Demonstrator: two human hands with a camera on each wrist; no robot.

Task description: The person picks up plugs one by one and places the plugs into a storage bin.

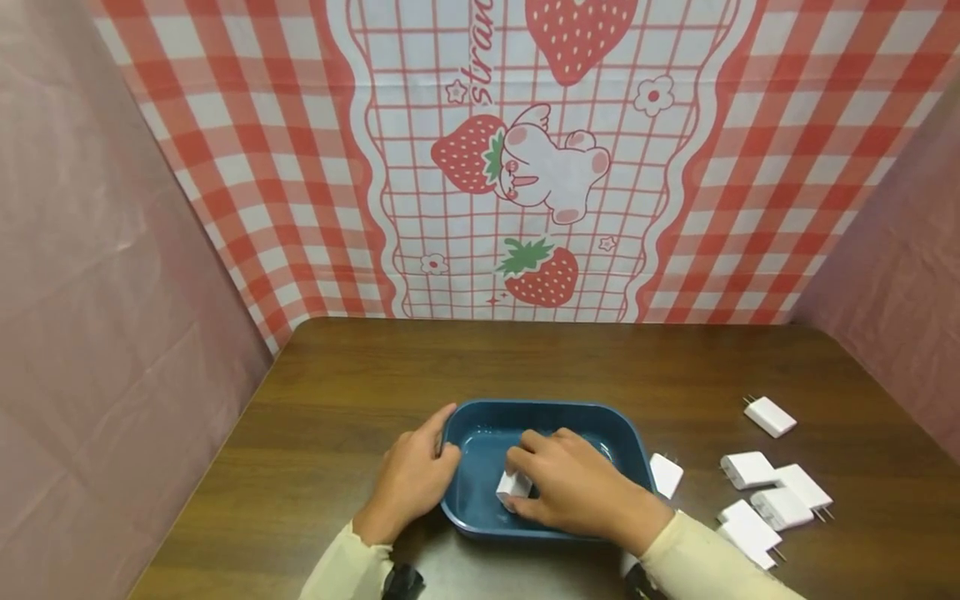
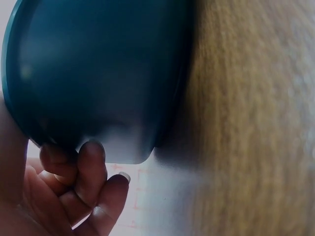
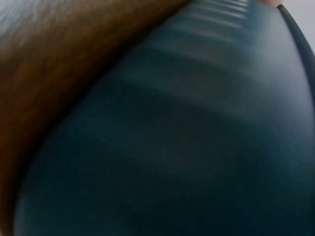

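Observation:
A dark blue rectangular container [image 1: 555, 531] stands on the table. My left hand [image 1: 415, 473] grips its left side, thumb at the rim; in the left wrist view that hand's fingers [image 2: 91, 172] curl against the outer wall. Inside the container my right hand [image 1: 577, 483] pinches a white charger [image 1: 512, 487] between thumb and fingers, low near the floor of it. Part of this charger is hidden by the hand. The right wrist view is filled by the container's outer wall [image 3: 187, 137], blurred, with only a bit of skin at the top.
Just right of the container lies a white charger [image 1: 666, 476]. Farther right are several more, some overlapping in a cluster [image 1: 780, 508], and a lone one [image 1: 770, 417] sits behind them. A checked strawberry cloth [image 1: 555, 183] hangs behind the wooden table [image 1: 337, 375].

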